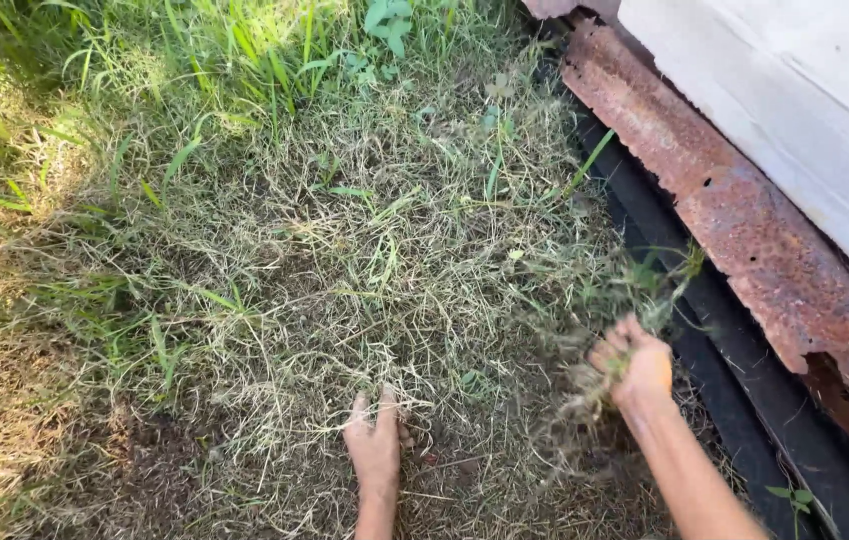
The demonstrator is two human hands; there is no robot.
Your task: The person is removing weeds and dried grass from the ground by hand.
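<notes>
- Right hand (633,362) is raised just off the ground near the rusty rail (745,230), fingers closed on a tuft of grass (645,290); the tuft is motion-blurred, with loose blades trailing below the fist.
- Left hand (375,445) lies flat on the ground (75,400) at the bottom edge of the patch, fingers together and pressed into dry clippings (365,270). It holds nothing that we can see.
- Done so far, in our judgement: the middle of the patch is down to a mat of cut, yellowed stalks, and dark soil (155,470) shows at the lower left.
- Left, in our judgement: tall green grass (235,50) stands along the top edge and the left edge, and scattered green shoots remain beside the rail.
- The white wall (805,90) sits above the rail at the right edge.
</notes>
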